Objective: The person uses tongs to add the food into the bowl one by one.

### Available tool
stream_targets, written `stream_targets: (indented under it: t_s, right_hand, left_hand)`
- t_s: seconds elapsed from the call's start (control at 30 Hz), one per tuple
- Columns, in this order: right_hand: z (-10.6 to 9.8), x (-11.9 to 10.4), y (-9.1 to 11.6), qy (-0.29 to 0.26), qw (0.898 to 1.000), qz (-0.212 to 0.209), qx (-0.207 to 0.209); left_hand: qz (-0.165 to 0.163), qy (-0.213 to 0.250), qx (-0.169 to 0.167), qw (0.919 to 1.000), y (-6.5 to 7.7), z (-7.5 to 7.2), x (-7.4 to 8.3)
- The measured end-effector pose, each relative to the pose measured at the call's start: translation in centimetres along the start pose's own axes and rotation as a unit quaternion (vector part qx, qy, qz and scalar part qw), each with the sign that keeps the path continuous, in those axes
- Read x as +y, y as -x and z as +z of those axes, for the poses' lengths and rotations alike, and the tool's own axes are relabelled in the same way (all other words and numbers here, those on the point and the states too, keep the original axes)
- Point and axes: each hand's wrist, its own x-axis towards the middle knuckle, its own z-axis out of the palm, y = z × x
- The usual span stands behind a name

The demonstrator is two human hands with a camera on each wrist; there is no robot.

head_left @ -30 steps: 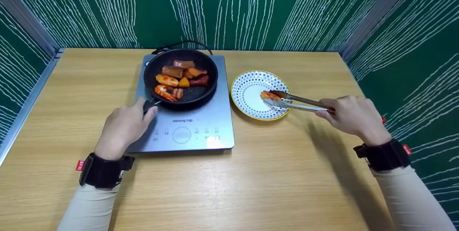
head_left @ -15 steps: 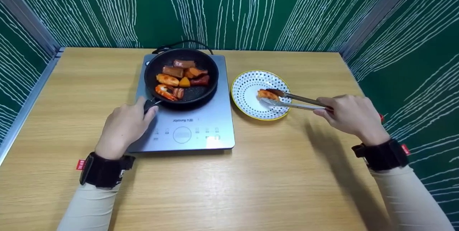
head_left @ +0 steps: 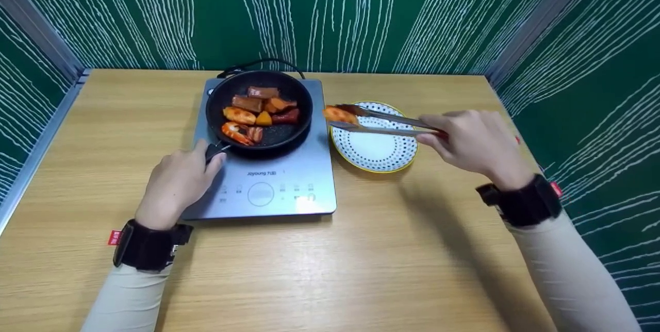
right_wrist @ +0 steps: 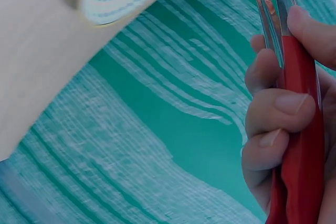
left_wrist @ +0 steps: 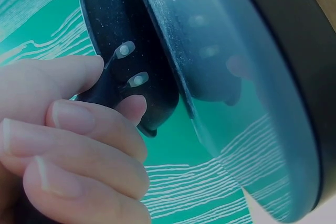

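My left hand (head_left: 178, 180) grips the black handle (head_left: 214, 150) of a frying pan (head_left: 286, 136), which sits on the induction cooker (head_left: 273, 187). In the left wrist view, fingers curl round that handle close to two rivets on the pan wall (left_wrist: 152, 35). My right hand (head_left: 469, 138) holds metal tongs (head_left: 386, 130) by their red handles (right_wrist: 304, 129). Between the tong tips is an orange-brown piece of food like a chicken wing (head_left: 337, 114), raised over the left rim of the dotted plate (head_left: 374, 149). No food shows on the visible part of the plate.
Inside the pan lie a shrimp (head_left: 236, 132), a similar orange-brown piece (head_left: 240, 115), a yellow wedge (head_left: 264, 118) and several brown pieces. A black cord (head_left: 278, 60) runs behind the cooker. Green, white-streaked panels (head_left: 350, 17) enclose the wooden table (head_left: 289, 270).
My right hand has lifted the wing-like piece off the plate with the tongs and carried it leftward, towards the pan. The left hand and pan have stayed in place.
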Motion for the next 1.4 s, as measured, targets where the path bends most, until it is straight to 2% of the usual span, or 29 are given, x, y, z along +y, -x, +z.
stream_targets:
  t_s: [0.07, 0.2, 0.47, 0.7, 0.87, 1.07, 1.4]
  right_hand:
    - [-0.2, -0.8, -1.2, -0.007, 1.000, -0.011, 0.016]
    - [-0.6, -2.2, -3.7, -0.004, 1.000, -0.017, 0.011]
    - [-0.6, -4.5, -8.5, 0.026, 0.997, -0.055, -0.045]
    - [-0.9, -5.6, -11.5, 0.054, 0.989, -0.051, -0.128]
    - [-1.3, -6.3, -13.2, 0.077, 0.982, -0.057, -0.164]
    - [-1.5, -6.9, -14.7, 0.083, 0.977, -0.066, -0.182]
    - [-1.4, -7.4, -15.6, 0.092, 0.972, -0.065, -0.205]
  left_hand:
    - [0.004, -0.004, 0.003, 1.0000, 0.0, 0.0, 0.0]
    - [0.011, -0.008, 0.010, 0.9999, 0.0, 0.0, 0.0]
    - [0.010, -0.002, 0.009, 0.9999, 0.1, 0.1, 0.0]
    - [0.001, 0.002, 0.003, 1.0000, 0.1, 0.0, 0.0]
    - [-0.001, 0.000, -0.001, 1.0000, 0.0, 0.0, 0.0]
    - [0.002, 0.000, 0.003, 1.0000, 0.1, 0.0, -0.2]
    - [0.005, 0.005, 0.001, 1.0000, 0.1, 0.0, -0.2]
